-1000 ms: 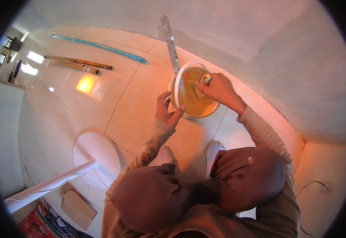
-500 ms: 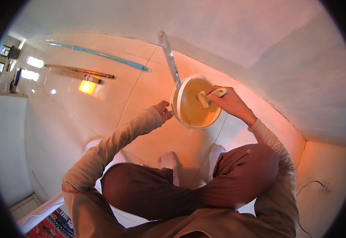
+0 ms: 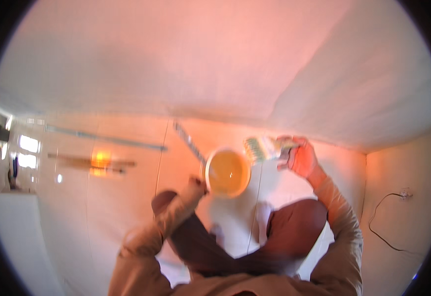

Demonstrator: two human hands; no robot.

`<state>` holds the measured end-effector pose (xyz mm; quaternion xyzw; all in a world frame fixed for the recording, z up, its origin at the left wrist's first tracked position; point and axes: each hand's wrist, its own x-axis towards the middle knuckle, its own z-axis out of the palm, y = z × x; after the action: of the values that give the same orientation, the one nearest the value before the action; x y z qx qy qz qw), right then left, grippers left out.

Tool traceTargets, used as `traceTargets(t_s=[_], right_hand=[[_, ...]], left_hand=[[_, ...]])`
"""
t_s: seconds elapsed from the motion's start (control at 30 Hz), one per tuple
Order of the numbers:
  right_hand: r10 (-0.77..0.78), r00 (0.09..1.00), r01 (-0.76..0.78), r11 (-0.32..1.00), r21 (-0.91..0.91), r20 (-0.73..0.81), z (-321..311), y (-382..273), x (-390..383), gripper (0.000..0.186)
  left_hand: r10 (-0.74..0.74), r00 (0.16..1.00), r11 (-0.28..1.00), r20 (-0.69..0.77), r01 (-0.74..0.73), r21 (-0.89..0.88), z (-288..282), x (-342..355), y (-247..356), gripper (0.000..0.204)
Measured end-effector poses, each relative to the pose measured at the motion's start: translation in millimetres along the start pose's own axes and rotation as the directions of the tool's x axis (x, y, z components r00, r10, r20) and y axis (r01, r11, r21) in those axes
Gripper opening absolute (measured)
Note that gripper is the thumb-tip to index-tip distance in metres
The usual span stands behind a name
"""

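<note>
My right hand [image 3: 301, 157] grips the handle of a wide paintbrush [image 3: 261, 150], lifted out to the right of a round bucket [image 3: 249, 170]. Pale, wet-looking bristles point left toward the bucket's rim. Inside the bucket lies yellow-orange liquid [image 3: 227, 175], probably paint. A paint-smeared stick [image 3: 189, 140] leans out over the far left rim. My left hand [image 3: 198, 186] is at the bucket's left side with its fingers curled at the rim, somewhat blurred by motion. The bucket stands on the tiled floor between my knees and the wall.
A pale wall [image 3: 190, 59] rises just beyond the bucket, meeting a corner at the right. On the tiles [image 3: 121, 197] to the left lie a long blue pole [image 3: 112, 140] and thin brown sticks [image 3: 77, 160]. A cable [image 3: 373, 217] hangs from a wall socket at right.
My right hand has lifted the paintbrush out of the bucket and moved it right, turning it bristles-left. The left hand has closed in on the bucket's rim. The view has tilted up toward the wall.
</note>
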<state>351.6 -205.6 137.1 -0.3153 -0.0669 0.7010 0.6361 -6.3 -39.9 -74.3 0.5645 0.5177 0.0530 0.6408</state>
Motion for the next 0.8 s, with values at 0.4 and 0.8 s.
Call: traceTargets(t_s=[0.4,0.8], right_hand=[[-0.699,0.711,0.657,0.621,-0.427,0.078,164,-106,-82,0.029],[-0.670,0.144,0.443,-0.614,-0.653,0.728,352,-283,-162,0.024]], left_hand=[[0.146,0.967,0.977,-0.211,-0.175,-0.126,21,-10,7,0.033],[0.019,0.877,0.963,-0.480,-0.146,-0.228,37,-40,33,0.027]])
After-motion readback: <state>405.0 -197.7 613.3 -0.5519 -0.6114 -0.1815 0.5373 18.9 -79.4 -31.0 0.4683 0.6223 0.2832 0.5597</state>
